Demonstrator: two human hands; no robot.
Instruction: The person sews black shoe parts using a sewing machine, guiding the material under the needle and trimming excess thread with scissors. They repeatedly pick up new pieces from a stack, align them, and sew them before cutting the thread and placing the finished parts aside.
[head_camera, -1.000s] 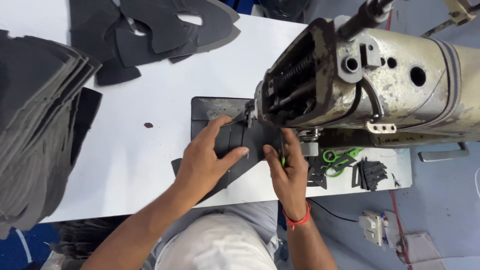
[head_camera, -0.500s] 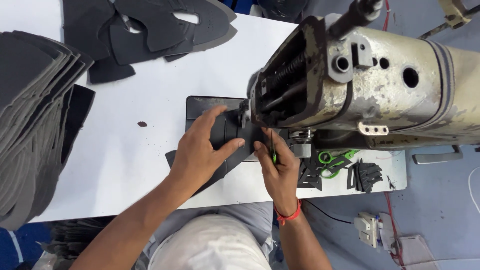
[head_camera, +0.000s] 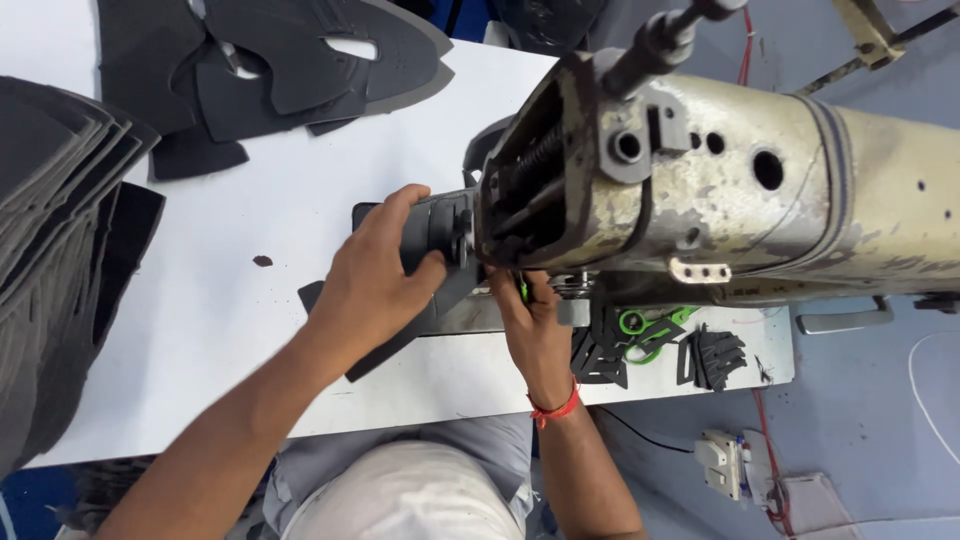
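No packages, labels, signs or screens can be made out anywhere in this view.

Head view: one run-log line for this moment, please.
left hand pressing dark fabric piece | right hand under sewing machine head | white table

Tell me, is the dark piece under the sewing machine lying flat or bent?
Bent: the dark piece curves up under the left hand by the sewing machine.
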